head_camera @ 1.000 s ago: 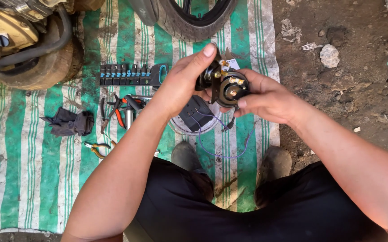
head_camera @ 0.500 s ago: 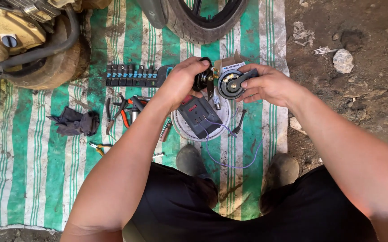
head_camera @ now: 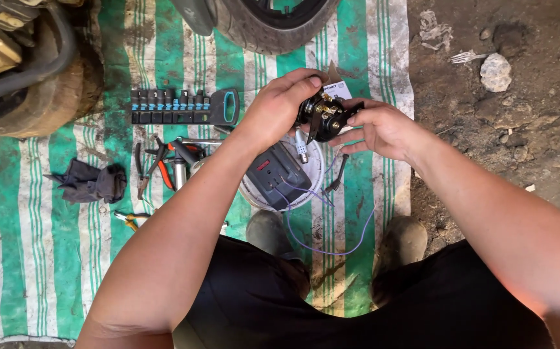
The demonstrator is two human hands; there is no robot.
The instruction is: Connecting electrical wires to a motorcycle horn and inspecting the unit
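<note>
Both hands, left hand (head_camera: 278,106) and right hand (head_camera: 378,128), close their fingers around a black motor part (head_camera: 322,116) above a white dish (head_camera: 254,187), socket rail (head_camera: 183,106) and pliers (head_camera: 154,169) nearby.

Black part (head_camera: 324,116): glossy metal with brass bits. Mat (head_camera: 28,258): woven plastic, dirty. Rag (head_camera: 89,183): matt cloth. Tyre (head_camera: 273,29): matt rubber.

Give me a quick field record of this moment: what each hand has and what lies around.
left hand: grips the black metal part from its left and top
right hand: supports the same part from the right
below hands: white bowl holding a dark box with purple wires
mat: green-and-white striped
tools: socket rail, pliers, dark rag
top: tyre
</note>
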